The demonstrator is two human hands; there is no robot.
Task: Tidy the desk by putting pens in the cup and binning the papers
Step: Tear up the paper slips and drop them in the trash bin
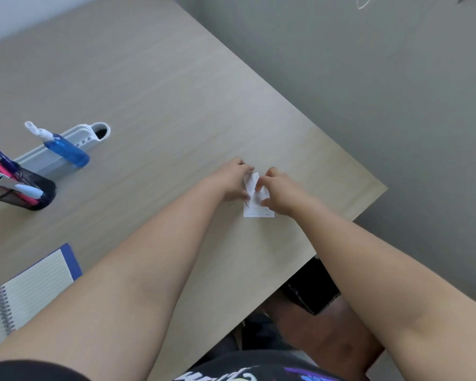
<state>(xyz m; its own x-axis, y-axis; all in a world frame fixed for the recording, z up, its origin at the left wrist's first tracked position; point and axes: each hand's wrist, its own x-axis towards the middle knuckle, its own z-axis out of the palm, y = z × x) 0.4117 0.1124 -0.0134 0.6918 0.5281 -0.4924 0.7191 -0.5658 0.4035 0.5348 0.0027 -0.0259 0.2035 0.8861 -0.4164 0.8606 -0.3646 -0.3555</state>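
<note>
A small white lined paper (257, 209) lies on the wooden desk (154, 94) near its right edge. My left hand (232, 178) pinches the paper's left side, and my right hand (279, 189) grips its right side and top. The paper's upper part is lifted and crumpled between my fingers; its lower edge rests flat on the desk. At the far left stands a black mesh cup (25, 192) holding several pens and markers (4, 169), blue, pink, green and white.
A blue spray bottle (66, 149) and a white plastic organiser (74, 141) lie behind the cup. A spiral notebook (28, 287) with a blue cover sits at the lower left. Past the desk's right edge is grey floor (368, 78); a dark object (312, 287) shows under the desk.
</note>
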